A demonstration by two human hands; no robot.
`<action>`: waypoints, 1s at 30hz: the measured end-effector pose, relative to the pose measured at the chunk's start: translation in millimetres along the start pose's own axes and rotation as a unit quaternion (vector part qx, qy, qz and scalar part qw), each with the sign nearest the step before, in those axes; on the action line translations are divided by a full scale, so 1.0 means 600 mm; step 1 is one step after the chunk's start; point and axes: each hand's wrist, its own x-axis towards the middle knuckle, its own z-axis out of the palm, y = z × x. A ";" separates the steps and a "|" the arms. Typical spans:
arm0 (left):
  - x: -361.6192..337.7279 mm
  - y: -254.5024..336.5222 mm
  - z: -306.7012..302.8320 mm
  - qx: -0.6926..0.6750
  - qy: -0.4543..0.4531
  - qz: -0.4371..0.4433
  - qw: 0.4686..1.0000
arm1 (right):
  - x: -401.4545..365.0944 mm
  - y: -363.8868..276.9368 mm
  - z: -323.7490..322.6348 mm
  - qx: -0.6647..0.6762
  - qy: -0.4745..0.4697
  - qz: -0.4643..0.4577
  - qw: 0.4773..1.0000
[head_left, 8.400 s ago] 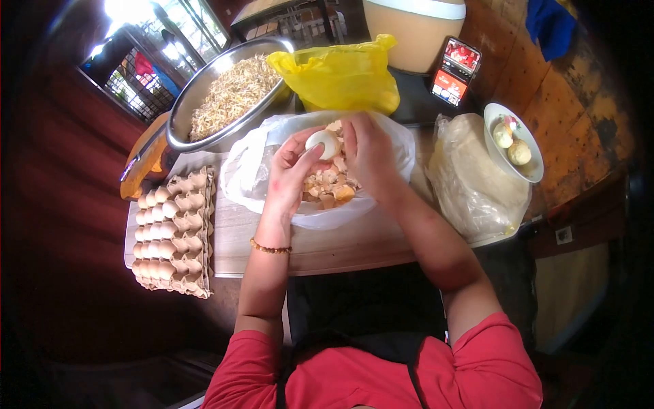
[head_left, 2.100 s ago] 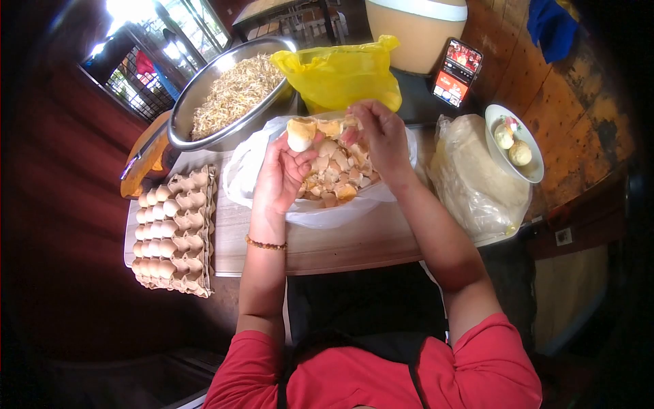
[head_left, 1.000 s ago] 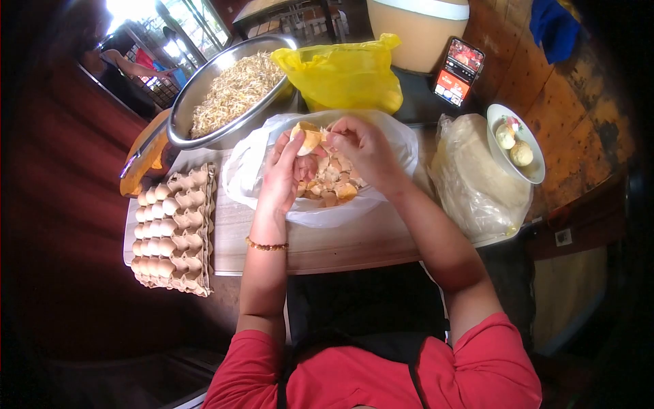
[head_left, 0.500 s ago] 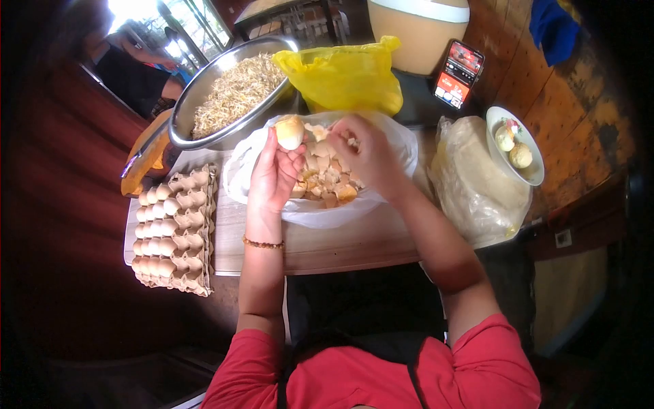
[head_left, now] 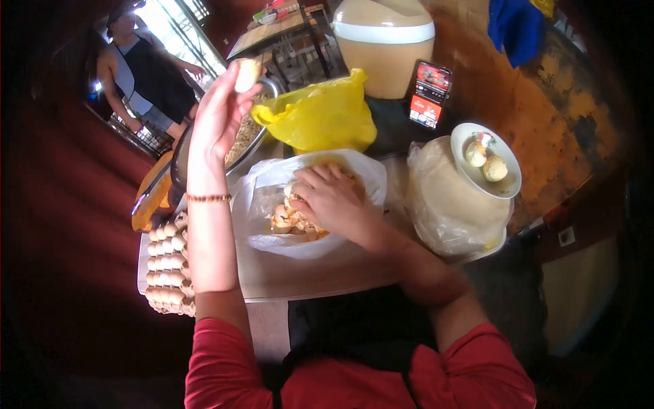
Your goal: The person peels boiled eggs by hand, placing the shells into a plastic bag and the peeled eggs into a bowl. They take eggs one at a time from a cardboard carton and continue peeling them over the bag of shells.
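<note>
— What do you have of the room?
— A wooden table (head_left: pixel 306 276), with a person (head_left: pixel 146 75) standing beyond its far left corner. An egg tray (head_left: pixel 167 262) sits on the left edge.
— And the hands?
— I see the left hand (head_left: pixel 216 119) raised, pinching an egg (head_left: pixel 246 73). The right hand (head_left: pixel 334 201) lies in the shell bag (head_left: pixel 262 204) mid-table; I cannot tell its grip.

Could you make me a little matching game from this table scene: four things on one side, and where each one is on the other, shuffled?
1. egg
2. right hand
3. phone
4. egg tray

A. standing beside the beige container
B. in the bag of shells
C. at the left edge of the table
D. raised in the left hand

Pairs: 1-D, 2-B, 3-A, 4-C.
</note>
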 end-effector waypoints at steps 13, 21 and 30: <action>-0.004 -0.173 0.364 0.327 -0.343 0.130 0.871 | -0.013 0.023 0.069 0.109 0.005 0.013 0.994; -0.083 -0.163 0.332 0.363 -0.257 0.318 0.838 | -0.035 0.102 0.128 0.297 -0.007 0.155 0.942; -0.290 -0.010 -0.164 0.733 0.235 0.117 0.628 | 0.023 -0.018 -0.040 -0.038 -0.002 0.026 0.999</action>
